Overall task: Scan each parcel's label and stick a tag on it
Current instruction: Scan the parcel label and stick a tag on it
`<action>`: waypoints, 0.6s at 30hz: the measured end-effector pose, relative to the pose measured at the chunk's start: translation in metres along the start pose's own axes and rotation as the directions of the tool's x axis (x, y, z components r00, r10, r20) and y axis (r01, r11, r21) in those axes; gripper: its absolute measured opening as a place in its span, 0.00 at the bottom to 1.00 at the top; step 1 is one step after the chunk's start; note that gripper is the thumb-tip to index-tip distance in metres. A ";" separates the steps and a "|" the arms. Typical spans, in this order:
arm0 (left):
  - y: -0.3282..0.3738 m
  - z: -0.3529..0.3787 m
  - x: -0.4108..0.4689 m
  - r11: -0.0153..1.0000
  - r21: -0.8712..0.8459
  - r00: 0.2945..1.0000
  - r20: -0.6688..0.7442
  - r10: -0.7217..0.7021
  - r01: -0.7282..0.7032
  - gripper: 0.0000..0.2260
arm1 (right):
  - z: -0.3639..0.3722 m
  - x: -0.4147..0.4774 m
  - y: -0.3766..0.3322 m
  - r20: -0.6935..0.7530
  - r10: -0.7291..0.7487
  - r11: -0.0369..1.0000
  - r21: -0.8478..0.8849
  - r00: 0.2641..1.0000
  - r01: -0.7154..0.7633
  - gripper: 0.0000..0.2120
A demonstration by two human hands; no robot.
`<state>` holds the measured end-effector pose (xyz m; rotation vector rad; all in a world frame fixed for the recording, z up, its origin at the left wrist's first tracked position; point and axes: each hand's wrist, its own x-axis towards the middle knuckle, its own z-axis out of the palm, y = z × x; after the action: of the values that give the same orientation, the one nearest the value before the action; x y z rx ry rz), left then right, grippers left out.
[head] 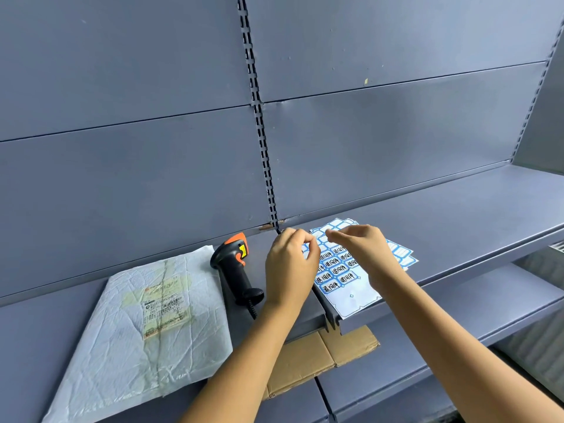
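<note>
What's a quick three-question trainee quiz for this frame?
1. True or false: the scanner lies between the parcel and the tag sheet, in neither hand.
2. Pick one: the left hand and the right hand are both over A) the parcel, B) the tag sheet, C) the scanner.
3. Fill in: the parcel's label faces ___.

Key: 1 true; 2 B; 3 up.
</note>
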<state>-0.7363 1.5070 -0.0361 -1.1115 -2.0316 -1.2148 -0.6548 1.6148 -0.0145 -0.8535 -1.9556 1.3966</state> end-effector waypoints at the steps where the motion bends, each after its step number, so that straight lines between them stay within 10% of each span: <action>1: -0.001 -0.001 0.000 0.998 0.040 0.999 -0.008 0.051 -0.051 0.05 | 0.002 0.000 -0.001 0.021 0.021 0.999 0.027 1.000 -0.022 0.21; 11: -0.021 -0.004 -0.007 0.881 0.263 0.913 -0.006 0.409 -0.393 0.07 | 0.015 -0.001 -0.005 0.108 0.095 0.993 0.061 0.990 -0.102 0.12; 18: -0.035 -0.033 -0.013 0.927 0.256 0.954 -0.044 0.296 -0.275 0.08 | 0.026 -0.010 -0.015 0.105 -0.034 0.998 0.052 0.994 0.028 0.08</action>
<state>-0.7585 1.4635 -0.0468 -1.1647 -1.8223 -0.8221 -0.6712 1.5881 -0.0083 -0.7366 -1.9942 1.4936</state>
